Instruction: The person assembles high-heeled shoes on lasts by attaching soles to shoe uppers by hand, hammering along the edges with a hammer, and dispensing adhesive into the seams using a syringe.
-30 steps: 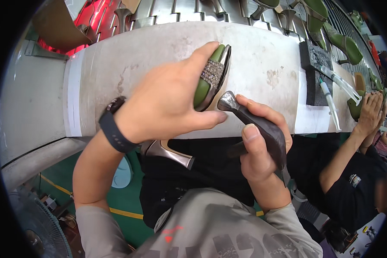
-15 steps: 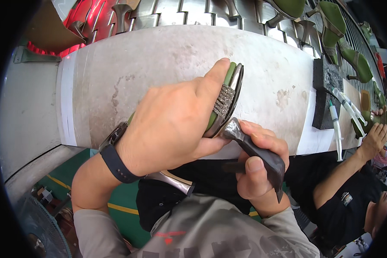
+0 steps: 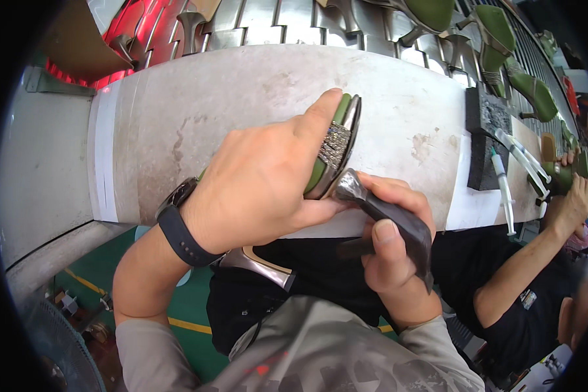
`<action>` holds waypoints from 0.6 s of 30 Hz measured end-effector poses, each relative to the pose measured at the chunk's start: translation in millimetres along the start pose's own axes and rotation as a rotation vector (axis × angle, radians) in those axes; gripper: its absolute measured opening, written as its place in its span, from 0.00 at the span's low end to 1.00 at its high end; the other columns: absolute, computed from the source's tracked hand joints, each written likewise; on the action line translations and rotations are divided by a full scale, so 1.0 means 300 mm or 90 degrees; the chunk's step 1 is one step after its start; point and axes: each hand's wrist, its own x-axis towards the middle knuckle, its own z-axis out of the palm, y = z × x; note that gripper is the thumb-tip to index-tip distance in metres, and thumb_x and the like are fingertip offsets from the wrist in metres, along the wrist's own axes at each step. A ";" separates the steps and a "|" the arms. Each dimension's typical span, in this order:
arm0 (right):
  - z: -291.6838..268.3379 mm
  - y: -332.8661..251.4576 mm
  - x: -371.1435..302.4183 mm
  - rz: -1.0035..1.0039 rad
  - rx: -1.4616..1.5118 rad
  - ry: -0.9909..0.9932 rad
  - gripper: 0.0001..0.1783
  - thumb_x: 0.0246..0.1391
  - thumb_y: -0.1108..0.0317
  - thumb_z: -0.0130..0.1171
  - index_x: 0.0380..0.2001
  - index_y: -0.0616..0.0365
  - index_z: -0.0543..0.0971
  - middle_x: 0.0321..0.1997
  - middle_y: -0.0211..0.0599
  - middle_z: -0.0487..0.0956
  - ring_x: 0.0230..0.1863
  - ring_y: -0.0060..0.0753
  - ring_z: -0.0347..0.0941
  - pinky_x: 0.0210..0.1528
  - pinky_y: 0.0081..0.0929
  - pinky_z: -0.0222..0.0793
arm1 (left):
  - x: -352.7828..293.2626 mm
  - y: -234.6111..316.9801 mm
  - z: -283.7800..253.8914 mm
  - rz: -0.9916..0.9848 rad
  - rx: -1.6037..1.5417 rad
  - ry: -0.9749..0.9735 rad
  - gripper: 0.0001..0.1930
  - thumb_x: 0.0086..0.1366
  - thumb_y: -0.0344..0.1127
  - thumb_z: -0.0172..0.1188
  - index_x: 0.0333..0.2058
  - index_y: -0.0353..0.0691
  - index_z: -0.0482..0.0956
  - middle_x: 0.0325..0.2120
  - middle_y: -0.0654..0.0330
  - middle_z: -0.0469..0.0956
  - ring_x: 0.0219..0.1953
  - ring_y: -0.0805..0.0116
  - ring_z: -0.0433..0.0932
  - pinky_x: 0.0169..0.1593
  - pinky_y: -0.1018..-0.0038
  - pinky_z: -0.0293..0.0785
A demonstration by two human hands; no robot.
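My left hand (image 3: 261,179) grips a green high-heeled shoe (image 3: 333,147) with a glittery strap, holding it on its side over the near edge of the pale worktable (image 3: 228,98). The shoe's metallic heel (image 3: 258,264) sticks out below my wrist, which wears a dark watch (image 3: 179,225). My right hand (image 3: 389,248) is closed around a dark-handled hammer (image 3: 385,212). Its metal head touches the shoe's sole edge.
A row of green high heels (image 3: 503,39) stands on a slatted rack at the back. A black block (image 3: 483,134) and several white syringes (image 3: 509,170) lie to the right. A co-worker's hands (image 3: 571,196) hold another green shoe at far right. A fan (image 3: 39,353) sits below left.
My left hand has turned the shoe slightly and moved it lower and closer. The hammer head now rests against the sole edge.
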 end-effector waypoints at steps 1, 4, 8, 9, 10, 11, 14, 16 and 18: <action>-0.015 -0.018 0.020 0.036 0.007 -0.026 0.17 0.64 0.73 0.61 0.54 0.70 0.77 0.56 0.57 0.82 0.58 0.45 0.80 0.62 0.38 0.75 | 0.001 -0.001 0.003 -0.016 -0.015 -0.012 0.55 0.49 0.41 0.80 0.73 0.35 0.60 0.36 0.43 0.83 0.37 0.39 0.83 0.40 0.54 0.79; -0.079 -0.102 0.081 0.000 -0.291 -0.056 0.17 0.57 0.79 0.68 0.50 0.66 0.82 0.52 0.54 0.83 0.51 0.42 0.83 0.55 0.35 0.78 | -0.010 0.003 -0.008 -0.037 -0.016 -0.037 0.55 0.49 0.40 0.80 0.73 0.35 0.59 0.46 0.37 0.82 0.46 0.34 0.82 0.49 0.54 0.80; -0.153 -0.120 0.125 -0.163 -0.748 -0.105 0.25 0.48 0.81 0.67 0.53 0.60 0.82 0.59 0.54 0.79 0.60 0.60 0.77 0.59 0.45 0.76 | -0.012 0.020 -0.024 -0.046 -0.026 -0.055 0.55 0.47 0.37 0.81 0.71 0.32 0.60 0.54 0.36 0.79 0.54 0.36 0.80 0.58 0.57 0.78; -0.169 -0.139 0.110 -0.162 -0.739 -0.136 0.24 0.49 0.80 0.67 0.52 0.61 0.82 0.59 0.54 0.80 0.60 0.59 0.78 0.60 0.43 0.76 | -0.019 0.022 -0.031 -0.025 -0.030 -0.051 0.55 0.47 0.37 0.81 0.71 0.32 0.60 0.54 0.36 0.79 0.54 0.36 0.80 0.58 0.57 0.78; -0.183 -0.161 0.095 -0.159 -0.731 -0.168 0.23 0.50 0.80 0.67 0.52 0.61 0.83 0.59 0.54 0.81 0.60 0.57 0.79 0.61 0.41 0.76 | -0.024 0.017 -0.026 -0.017 -0.021 -0.045 0.53 0.48 0.39 0.81 0.71 0.33 0.61 0.47 0.37 0.81 0.48 0.36 0.82 0.52 0.55 0.78; -0.199 -0.198 0.079 -0.163 -0.747 -0.156 0.23 0.50 0.80 0.67 0.52 0.61 0.83 0.59 0.54 0.81 0.60 0.57 0.79 0.61 0.41 0.76 | -0.021 0.011 -0.020 -0.010 -0.011 -0.038 0.52 0.50 0.41 0.80 0.70 0.33 0.62 0.40 0.39 0.82 0.42 0.37 0.83 0.46 0.52 0.79; -0.273 -0.342 0.054 -0.188 -0.706 0.033 0.16 0.52 0.78 0.67 0.45 0.64 0.84 0.54 0.51 0.86 0.57 0.47 0.83 0.64 0.36 0.73 | -0.027 0.002 -0.027 -0.001 -0.040 -0.038 0.49 0.50 0.41 0.80 0.68 0.33 0.64 0.42 0.39 0.82 0.43 0.36 0.83 0.46 0.52 0.79; -0.343 -0.418 0.089 -0.314 -0.850 0.153 0.14 0.53 0.77 0.69 0.45 0.63 0.85 0.54 0.50 0.86 0.56 0.48 0.82 0.62 0.39 0.74 | -0.038 -0.010 -0.071 0.041 -0.057 -0.075 0.47 0.50 0.39 0.80 0.67 0.34 0.66 0.43 0.40 0.82 0.44 0.37 0.82 0.48 0.53 0.78; -0.367 -0.474 0.140 -0.262 -1.015 0.158 0.19 0.55 0.68 0.72 0.50 0.60 0.85 0.53 0.49 0.86 0.51 0.50 0.83 0.59 0.39 0.75 | -0.049 -0.004 -0.130 0.059 -0.069 -0.109 0.46 0.50 0.38 0.79 0.66 0.35 0.68 0.43 0.42 0.83 0.45 0.39 0.82 0.50 0.54 0.77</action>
